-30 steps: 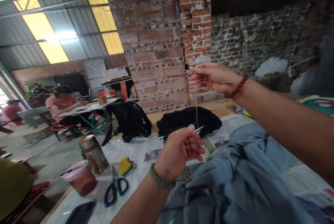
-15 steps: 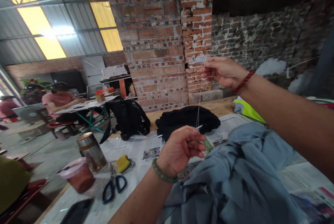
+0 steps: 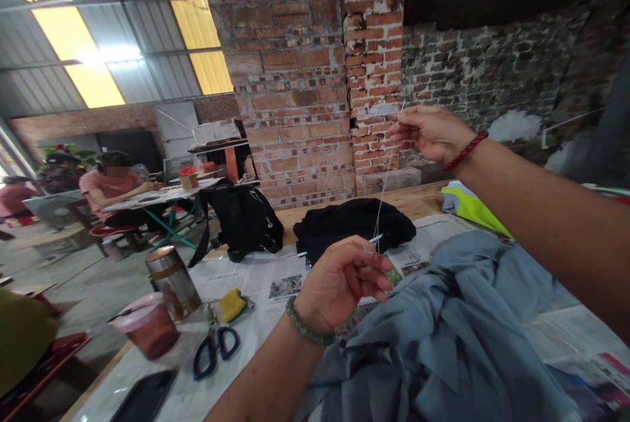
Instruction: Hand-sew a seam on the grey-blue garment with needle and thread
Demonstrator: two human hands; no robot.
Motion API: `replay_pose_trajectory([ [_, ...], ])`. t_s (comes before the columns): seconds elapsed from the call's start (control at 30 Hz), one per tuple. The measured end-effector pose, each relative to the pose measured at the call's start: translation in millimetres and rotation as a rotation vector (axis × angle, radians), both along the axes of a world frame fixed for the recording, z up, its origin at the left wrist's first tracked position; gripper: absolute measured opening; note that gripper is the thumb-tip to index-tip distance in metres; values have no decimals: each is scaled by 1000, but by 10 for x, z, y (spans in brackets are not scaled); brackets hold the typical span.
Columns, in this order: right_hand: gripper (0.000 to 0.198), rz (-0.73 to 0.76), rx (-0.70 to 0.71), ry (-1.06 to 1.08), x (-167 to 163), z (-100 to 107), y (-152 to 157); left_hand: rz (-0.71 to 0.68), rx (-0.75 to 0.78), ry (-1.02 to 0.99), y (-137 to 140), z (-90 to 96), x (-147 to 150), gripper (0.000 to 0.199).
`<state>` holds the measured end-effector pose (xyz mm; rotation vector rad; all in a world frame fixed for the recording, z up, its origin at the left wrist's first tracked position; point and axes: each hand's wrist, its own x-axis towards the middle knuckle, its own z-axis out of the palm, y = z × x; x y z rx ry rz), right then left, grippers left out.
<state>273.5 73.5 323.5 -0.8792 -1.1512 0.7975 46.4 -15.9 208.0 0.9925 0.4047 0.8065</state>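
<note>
Head view: above the desk [image 3: 427,197], my right hand [image 3: 436,133], fingers pinched tight, holds an apparent needle [image 3: 403,105]; thread [image 3: 386,186] slants to my left hand [image 3: 339,281], half-curled, grip I can't tell. Needle should handle light, stiff, slippery; thread limp. Pinch mid-shaft, 2 fingers.

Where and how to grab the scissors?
Probably by the dark handle loops, from above on the near side. The scissors lie flat, loops toward the wearer, blades pointing away. The pink-lidded cup stands to their left, so that side looks tighter.
</note>
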Motion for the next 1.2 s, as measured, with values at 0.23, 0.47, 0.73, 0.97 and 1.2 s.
replay_pose_trajectory([
  [0.23, 19, 49, -4, 102, -18, 12, -29, -47, 14, -16, -2, -19, -82, 7],
  [0.47, 25, 178, -28, 199, -28, 73, -51, 17, 57, -16, 23, -49, -147, 7],
  [0.73, 23, 202, -141, 127, 73, -92, -2, 498, 317, -41, 77, -80, -251, 11],
  [0.97, 25, 291, -211, 147, 127, -280, 20, 294, 202, -216, 53, -60, -314, 6],
  [1.2, 19, 315, -132, 175, 235, -373, 38, 238, 75, -292, 62, -107, -283, 8],
])
